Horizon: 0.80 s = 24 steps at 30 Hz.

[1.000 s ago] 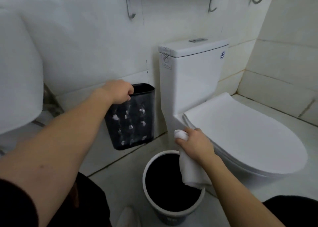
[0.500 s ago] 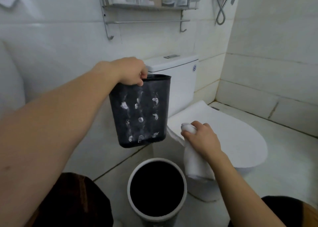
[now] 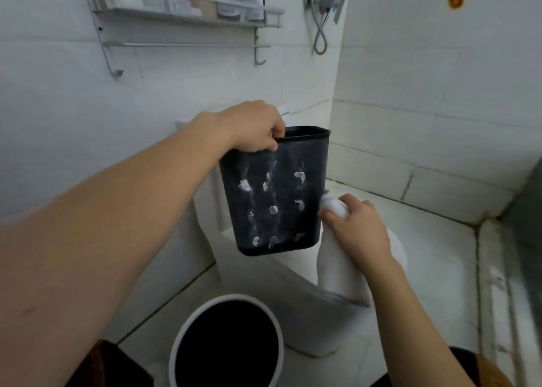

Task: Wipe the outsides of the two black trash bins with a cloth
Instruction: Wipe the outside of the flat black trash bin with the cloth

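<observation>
Nearest us, a round bin (image 3: 225,342) is sitting on the floor. Above it, our left hand (image 3: 255,127) is gripping the rim of a smudged bin (image 3: 275,193), holding it aloft, while our right hand (image 3: 356,228) is clutching a cloth (image 3: 337,272) against its right edge. We should probably be wiping downward firmly. The toilet (image 3: 305,322) is crowding behind.

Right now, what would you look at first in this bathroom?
The black bin, held up in the middle by the left hand at its rim and dotted with white blobs. At its right side, the right hand grips a white cloth. Below, a round bin stands on the floor.
</observation>
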Available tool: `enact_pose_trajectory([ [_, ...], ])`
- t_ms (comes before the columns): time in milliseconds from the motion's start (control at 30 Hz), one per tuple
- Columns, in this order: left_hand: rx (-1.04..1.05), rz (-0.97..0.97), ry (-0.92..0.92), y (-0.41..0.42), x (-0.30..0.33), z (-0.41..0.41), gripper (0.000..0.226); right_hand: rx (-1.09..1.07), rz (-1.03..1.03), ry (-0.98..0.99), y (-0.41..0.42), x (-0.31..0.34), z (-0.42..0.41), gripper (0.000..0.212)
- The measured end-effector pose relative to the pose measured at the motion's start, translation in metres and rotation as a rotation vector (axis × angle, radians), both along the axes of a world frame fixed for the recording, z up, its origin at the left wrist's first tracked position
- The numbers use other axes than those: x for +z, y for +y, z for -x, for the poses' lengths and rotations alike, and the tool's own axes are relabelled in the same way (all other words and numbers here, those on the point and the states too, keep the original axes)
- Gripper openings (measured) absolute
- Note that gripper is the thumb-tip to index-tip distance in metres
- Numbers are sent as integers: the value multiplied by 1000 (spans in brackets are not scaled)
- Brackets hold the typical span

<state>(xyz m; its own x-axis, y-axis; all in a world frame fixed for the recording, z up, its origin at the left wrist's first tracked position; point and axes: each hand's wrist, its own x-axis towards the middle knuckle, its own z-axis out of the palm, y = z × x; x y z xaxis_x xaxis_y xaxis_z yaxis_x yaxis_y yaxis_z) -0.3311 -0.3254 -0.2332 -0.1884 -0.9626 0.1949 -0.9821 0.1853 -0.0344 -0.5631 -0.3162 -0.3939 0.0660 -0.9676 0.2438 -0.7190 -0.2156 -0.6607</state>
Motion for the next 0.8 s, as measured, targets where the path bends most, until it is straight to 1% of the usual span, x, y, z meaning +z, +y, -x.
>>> enact_pose_trajectory([
  [200, -79, 19, 17, -33, -9, 18, 24, -55, 64, 12, -14, 14, 17, 27],
  [433, -107, -6, 130, -66, -19, 30, 28, -80, 113, 2, -35, 26, 28, 24],
  [600, -113, -65, 212, -88, -22, 31, 28, -82, 138, 74, -56, 32, 34, 23],
  [800, -116, -134, 354, -122, -34, 25, 25, -59, 160, 162, -81, 48, 34, 24],
])
